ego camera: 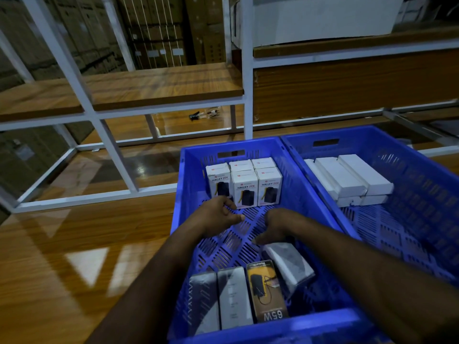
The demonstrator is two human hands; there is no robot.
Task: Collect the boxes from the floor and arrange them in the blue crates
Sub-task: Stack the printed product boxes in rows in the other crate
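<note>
Nearest to the camera, a row of boxes stands against the near wall of the left blue crate [188,170]: a grey box [204,302], a white box [234,297] and a yellow-and-black box [267,292]. Just beside them a tilted grey box [289,265] leans out of line.

The right hand [275,225] is over this tilted box, fingers curled downward and touching its upper end; whether it really grips the box I cannot tell. The left hand [222,216] hovers over the crate floor, loosely curled and holding nothing.

At the far wall stand the white printed boxes [244,187], packed together. The right blue crate [422,170] holds plain white boxes [347,178].

These cartons look stiff and rather light, with smooth, maybe slippery faces. I would hold the tilted one by its two long sides and set it upright beside the yellow-and-black one.
</note>
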